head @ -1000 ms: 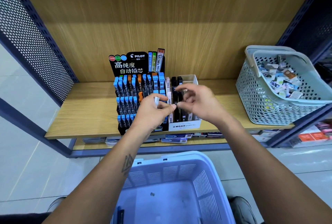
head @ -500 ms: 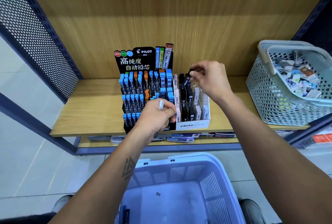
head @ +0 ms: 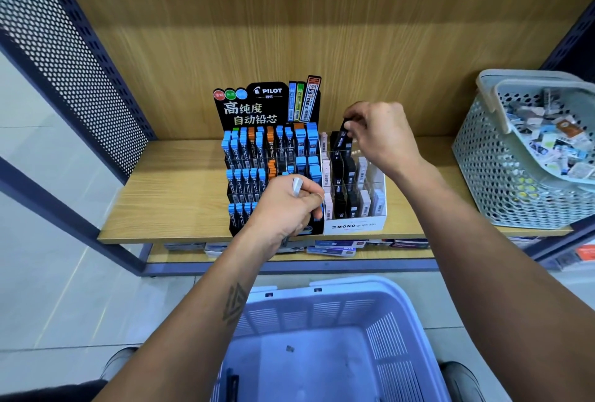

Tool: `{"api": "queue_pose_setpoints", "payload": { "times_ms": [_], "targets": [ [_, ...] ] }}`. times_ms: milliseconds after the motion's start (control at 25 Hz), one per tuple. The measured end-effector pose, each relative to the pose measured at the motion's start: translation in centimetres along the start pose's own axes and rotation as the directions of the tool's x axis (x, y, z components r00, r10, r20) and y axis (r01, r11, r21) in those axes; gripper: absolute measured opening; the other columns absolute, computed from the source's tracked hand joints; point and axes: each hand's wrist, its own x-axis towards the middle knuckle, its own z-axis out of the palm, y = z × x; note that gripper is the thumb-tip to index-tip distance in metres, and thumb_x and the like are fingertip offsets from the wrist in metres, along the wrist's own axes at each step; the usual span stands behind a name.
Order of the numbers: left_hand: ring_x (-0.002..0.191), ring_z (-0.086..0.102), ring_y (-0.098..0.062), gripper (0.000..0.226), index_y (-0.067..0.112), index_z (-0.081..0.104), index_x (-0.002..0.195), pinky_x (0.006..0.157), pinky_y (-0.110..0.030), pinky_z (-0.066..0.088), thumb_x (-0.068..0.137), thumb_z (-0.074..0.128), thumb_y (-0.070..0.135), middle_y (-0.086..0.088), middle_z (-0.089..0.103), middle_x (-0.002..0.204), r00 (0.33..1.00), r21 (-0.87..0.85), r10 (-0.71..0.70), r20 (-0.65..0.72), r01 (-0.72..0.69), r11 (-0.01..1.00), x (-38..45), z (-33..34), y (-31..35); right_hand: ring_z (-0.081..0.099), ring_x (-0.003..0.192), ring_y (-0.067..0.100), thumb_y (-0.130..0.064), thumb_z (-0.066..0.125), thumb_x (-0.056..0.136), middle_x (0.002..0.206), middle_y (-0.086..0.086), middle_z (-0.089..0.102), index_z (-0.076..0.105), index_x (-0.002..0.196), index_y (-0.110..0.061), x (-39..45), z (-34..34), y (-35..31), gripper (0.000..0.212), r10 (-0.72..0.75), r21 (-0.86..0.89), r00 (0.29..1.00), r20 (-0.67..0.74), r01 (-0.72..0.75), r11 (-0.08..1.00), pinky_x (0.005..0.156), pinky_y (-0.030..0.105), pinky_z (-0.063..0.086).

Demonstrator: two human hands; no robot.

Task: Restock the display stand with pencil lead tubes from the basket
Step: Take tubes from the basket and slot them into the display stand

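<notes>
A black Pilot display stand (head: 251, 118) with rows of blue and orange lead tubes stands on the wooden shelf. Beside it on the right sits a white Mono display box (head: 354, 226) with clear dividers and black and white tubes. My right hand (head: 383, 137) pinches a black lead tube (head: 341, 139) over the back row of the Mono box. My left hand (head: 289, 208) is curled in front of the Pilot stand and grips a silver-white tube (head: 297, 187). The blue basket (head: 322, 337) sits below me on the floor.
A pale green perforated basket (head: 489, 169) full of small stationery packs stands at the right end of the wooden shelf (head: 174, 202). Perforated metal panels close the left side. More packs lie on the lower shelf (head: 335, 248). A dark item (head: 231, 384) lies in the blue basket.
My right hand moved from the front middle of the Mono box up to its back row with a black tube. My left hand stayed low in front of the Pilot stand.
</notes>
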Motion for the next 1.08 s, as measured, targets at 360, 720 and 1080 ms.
{"api": "queue_pose_setpoints", "payload": {
  "times_ms": [360, 720, 1080],
  "targets": [
    [0.04, 0.03, -0.016, 0.012, 0.003, 0.066, 0.097, 0.039, -0.02, 0.021, 0.098, 0.055, -0.003, -0.013, 0.062, 0.064, 1.0, 0.013, -0.003, 0.01, 0.003, 1.0, -0.3, -0.2, -0.1, 0.072, 0.09, 0.026, -0.014, 0.067, 0.094, 0.096, 0.009, 0.076, 0.075, 0.108, -0.01, 0.2, 0.1, -0.2, 0.017, -0.019, -0.031, 0.999, 0.038, 0.02, 0.999, 0.085, 0.042, 0.058],
    [0.04, 0.03, -0.016, 0.014, 0.004, 0.066, 0.096, 0.039, -0.02, 0.02, 0.098, 0.055, -0.004, -0.01, 0.062, 0.061, 1.0, -0.001, -0.009, 0.013, 0.009, 1.0, -0.6, -0.5, -0.2, 0.068, 0.097, 0.027, -0.022, 0.07, 0.092, 0.103, 0.003, 0.075, 0.076, 0.106, -0.019, 0.5, 0.4, -0.7, 0.015, -0.011, -0.141, 0.997, 0.074, 0.021, 0.99, 0.08, 0.04, 0.056],
    [0.039, 0.032, -0.014, 0.014, 0.005, 0.066, 0.095, 0.039, -0.021, 0.022, 0.097, 0.055, -0.004, -0.01, 0.063, 0.062, 1.0, 0.006, -0.004, 0.019, 0.004, 1.0, -0.5, -0.5, -0.3, 0.06, 0.105, 0.03, 0.007, 0.058, 0.082, 0.1, 0.005, 0.069, 0.077, 0.111, -0.012, -1.3, 1.7, -0.4, 0.04, -0.032, -0.225, 0.997, 0.067, 0.047, 0.973, 0.08, 0.039, 0.052]
  ]
}}
